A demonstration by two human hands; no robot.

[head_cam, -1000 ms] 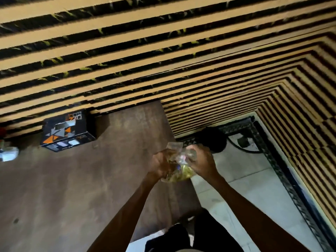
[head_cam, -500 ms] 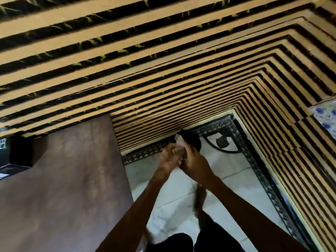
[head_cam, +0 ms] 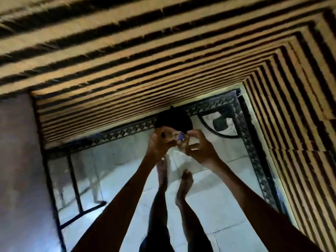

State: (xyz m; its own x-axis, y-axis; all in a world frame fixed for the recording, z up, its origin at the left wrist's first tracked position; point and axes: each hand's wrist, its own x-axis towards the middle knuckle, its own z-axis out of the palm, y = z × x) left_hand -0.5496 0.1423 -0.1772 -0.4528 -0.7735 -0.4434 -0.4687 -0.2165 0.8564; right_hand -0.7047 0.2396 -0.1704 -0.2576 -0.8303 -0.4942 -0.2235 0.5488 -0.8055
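Observation:
Both my hands are raised in front of me over the white tiled floor. My left hand grips a crumpled clear plastic bag with a bluish patch showing in it. My right hand pinches the other side of the same bag. What the bag holds is too blurred to tell. Just beyond the hands stands a round black object on the floor by the wall.
A brown table with black metal legs fills the left side. Tan-and-black striped walls meet in a corner at the right. A black patterned border runs along the floor edge. My bare feet stand on the tiles.
The view has swung right, away from the table and the black box, toward the floor corner. My hands with the bag have moved from over the table edge to above the black round object.

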